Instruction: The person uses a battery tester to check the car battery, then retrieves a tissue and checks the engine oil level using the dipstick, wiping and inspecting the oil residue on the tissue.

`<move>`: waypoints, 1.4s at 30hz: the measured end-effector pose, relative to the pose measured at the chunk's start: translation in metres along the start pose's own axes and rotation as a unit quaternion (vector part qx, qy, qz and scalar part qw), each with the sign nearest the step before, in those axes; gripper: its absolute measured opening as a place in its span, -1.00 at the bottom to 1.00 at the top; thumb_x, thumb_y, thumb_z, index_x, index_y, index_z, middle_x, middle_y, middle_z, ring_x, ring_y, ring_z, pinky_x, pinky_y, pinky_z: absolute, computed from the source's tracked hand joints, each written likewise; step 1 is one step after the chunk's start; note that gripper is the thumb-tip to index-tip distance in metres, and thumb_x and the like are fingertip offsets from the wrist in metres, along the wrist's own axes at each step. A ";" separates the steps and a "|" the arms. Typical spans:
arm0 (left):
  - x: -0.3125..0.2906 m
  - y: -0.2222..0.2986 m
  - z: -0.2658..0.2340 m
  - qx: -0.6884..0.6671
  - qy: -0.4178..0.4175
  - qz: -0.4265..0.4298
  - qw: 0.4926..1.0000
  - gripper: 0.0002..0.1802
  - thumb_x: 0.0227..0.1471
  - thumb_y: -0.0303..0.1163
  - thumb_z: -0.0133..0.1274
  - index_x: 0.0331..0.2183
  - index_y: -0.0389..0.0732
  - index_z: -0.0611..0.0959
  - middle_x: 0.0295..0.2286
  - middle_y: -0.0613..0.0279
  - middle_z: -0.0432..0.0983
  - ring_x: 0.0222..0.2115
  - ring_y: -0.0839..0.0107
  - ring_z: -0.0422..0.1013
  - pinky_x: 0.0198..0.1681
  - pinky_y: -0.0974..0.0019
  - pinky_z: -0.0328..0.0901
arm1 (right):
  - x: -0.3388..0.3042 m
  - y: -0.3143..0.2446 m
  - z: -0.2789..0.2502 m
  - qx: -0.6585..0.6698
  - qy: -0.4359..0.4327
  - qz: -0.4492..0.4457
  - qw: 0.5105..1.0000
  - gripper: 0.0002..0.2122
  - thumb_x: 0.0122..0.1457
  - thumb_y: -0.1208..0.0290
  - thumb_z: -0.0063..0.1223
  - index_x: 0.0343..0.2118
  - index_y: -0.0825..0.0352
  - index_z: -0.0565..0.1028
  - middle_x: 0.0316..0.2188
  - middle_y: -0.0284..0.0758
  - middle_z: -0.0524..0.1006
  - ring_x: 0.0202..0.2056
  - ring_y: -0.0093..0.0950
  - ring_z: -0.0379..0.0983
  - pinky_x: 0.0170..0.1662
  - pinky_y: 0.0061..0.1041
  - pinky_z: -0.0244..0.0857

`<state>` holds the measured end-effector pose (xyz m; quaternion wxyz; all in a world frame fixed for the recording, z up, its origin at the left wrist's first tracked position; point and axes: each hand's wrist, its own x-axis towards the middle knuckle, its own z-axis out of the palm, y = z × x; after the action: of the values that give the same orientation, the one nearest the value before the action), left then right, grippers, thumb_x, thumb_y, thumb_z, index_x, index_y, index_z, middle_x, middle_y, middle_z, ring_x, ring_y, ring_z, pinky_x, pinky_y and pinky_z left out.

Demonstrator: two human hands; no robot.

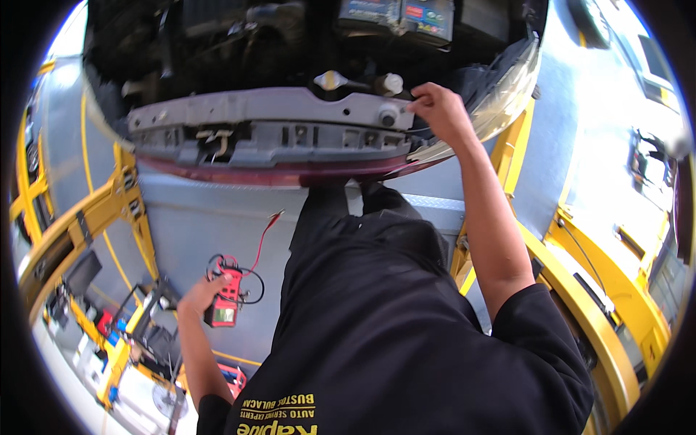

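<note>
My left hand (201, 295), out to the left at hip height, is wrapped round a red handheld tester (225, 316) with a small screen. Black and red cables loop about the tester, and a red clip (275, 215) dangles out on its lead. My right hand (440, 110) is over the right part of the car's grey front panel (290, 107), fingers pinched together beside a round dark fitting (388, 116). Whatever may be between those fingertips is too small to make out. A white cap (392, 85) and a yellowish cap (330, 80) lie just behind the panel.
A car battery (428, 20) sits deep in the engine bay. The dark red bumper (304, 176) curves in front of my legs. Yellow lift arms (87, 210) stand at the left, with more yellow steelwork (616, 268) at the right. Equipment crowds the lower left.
</note>
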<state>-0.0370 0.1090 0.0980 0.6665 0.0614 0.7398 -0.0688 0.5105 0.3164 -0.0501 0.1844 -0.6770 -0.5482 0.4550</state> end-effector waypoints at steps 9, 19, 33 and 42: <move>-0.182 0.004 0.039 -0.136 -0.146 0.363 0.910 0.10 -0.15 0.07 0.41 0.22 -0.40 0.29 -0.25 -0.18 0.58 -0.26 0.03 0.60 -0.15 0.06 0.51 | -0.038 -0.026 0.005 0.026 0.073 -0.139 0.987 -0.76 0.20 0.31 0.20 -0.28 0.44 0.58 -0.47 -0.23 0.60 -0.42 -0.40 0.52 -0.26 -0.42 0.40; -0.234 0.038 0.122 -0.174 -0.138 0.604 0.765 0.20 -0.14 0.33 0.29 0.28 -0.26 0.20 -0.36 -0.21 0.49 -0.35 -0.04 0.57 -0.18 -0.08 0.54 | -0.078 -0.076 0.018 0.104 -0.079 -0.131 0.983 -0.64 0.03 0.40 0.42 -0.25 0.44 0.44 -0.43 -0.28 0.55 -0.35 -0.51 0.50 -0.30 -0.45 0.40; -0.163 0.112 0.164 -0.086 -0.273 0.545 0.788 0.17 -0.12 0.30 0.30 0.28 -0.27 0.24 -0.21 -0.20 0.53 -0.20 0.04 0.56 -0.10 0.04 0.48 | -0.054 -0.120 0.046 0.648 -0.298 0.066 0.698 -0.86 0.40 0.40 -0.05 -0.10 0.29 0.50 -0.31 -0.42 0.52 -0.42 -0.65 0.42 -0.33 -0.54 0.40; -0.069 0.170 0.154 -0.159 -0.235 0.405 0.869 -0.20 0.16 0.23 0.08 0.10 -0.29 0.47 -0.13 -0.06 0.59 -0.13 0.21 0.57 -0.11 0.14 0.52 | -0.003 -0.075 -0.059 0.483 -0.052 0.175 0.856 -0.73 0.23 0.12 0.22 -0.30 0.25 0.51 -0.63 -0.59 0.20 -0.66 -0.70 0.03 -0.62 -0.62 -0.05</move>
<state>0.1519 0.2483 0.1477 0.7910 0.2307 0.4720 0.3136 0.5157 0.3536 0.0381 0.3769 -0.5626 -0.1406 0.7223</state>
